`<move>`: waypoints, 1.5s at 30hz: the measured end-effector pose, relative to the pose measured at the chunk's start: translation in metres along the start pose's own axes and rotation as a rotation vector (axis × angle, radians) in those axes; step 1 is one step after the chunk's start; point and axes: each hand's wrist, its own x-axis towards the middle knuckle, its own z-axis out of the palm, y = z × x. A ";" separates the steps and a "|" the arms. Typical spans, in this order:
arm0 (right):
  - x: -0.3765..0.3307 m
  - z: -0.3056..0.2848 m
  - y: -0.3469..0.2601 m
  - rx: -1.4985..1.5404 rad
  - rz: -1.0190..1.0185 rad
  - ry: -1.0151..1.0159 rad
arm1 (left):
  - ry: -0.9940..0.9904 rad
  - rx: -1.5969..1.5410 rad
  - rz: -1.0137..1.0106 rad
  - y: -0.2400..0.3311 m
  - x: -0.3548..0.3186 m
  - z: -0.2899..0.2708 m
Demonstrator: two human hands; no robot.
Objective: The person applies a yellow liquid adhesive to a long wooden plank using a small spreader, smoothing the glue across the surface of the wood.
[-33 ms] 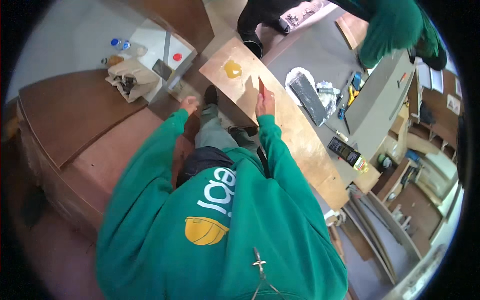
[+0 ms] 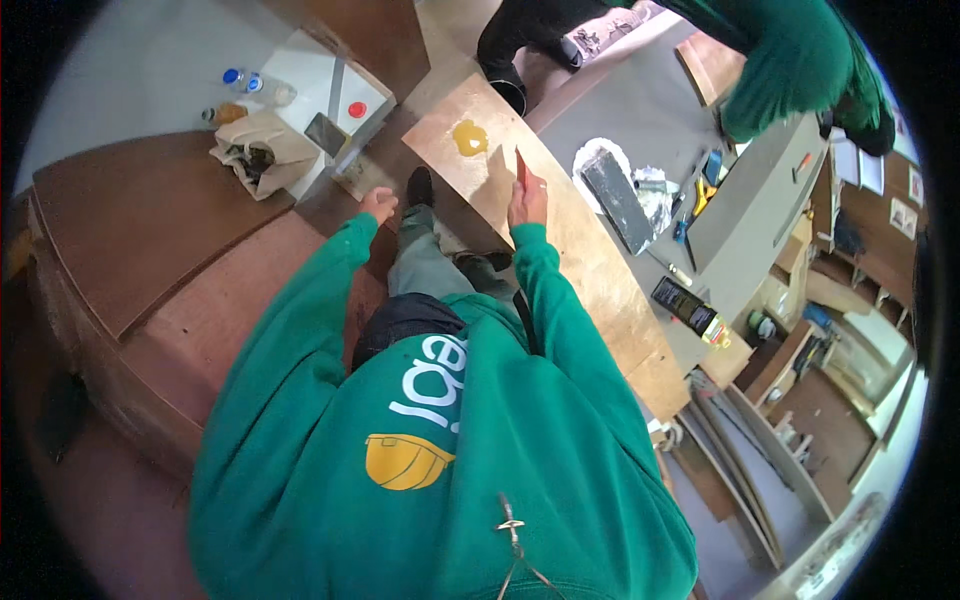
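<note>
My right hand (image 2: 527, 203) is closed around a thin red spreader (image 2: 521, 168), seen nearly edge-on, its tip pointing away from me. It is over a long light wooden board (image 2: 600, 290), where it casts a shadow. A yellowish puddle of glue-like liquid (image 2: 470, 138) lies on the board's far end, beyond the spreader and apart from it. Off to the left, my left hand (image 2: 379, 204) hangs beside the board with loosely bent fingers and nothing visible in it.
A grey bench (image 2: 640, 120) carries a dark sanding block-like slab (image 2: 617, 200), yellow-handled tool (image 2: 704, 195) and black bottle (image 2: 692, 308). Another person's green sleeve (image 2: 790, 80) is at upper right. Left are a brown curved panel (image 2: 150, 225), paper bag (image 2: 262, 152) and bottles (image 2: 258, 86).
</note>
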 end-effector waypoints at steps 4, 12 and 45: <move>0.035 0.051 -0.032 -0.148 -0.030 -0.049 | -0.053 -0.133 -0.058 0.022 0.012 -0.009; 0.049 0.121 -0.067 -0.039 0.115 -0.036 | -0.009 -0.315 0.009 -0.025 0.066 -0.044; 0.032 0.114 -0.083 -0.378 0.118 -0.258 | -0.071 -0.530 -0.094 -0.065 0.084 -0.040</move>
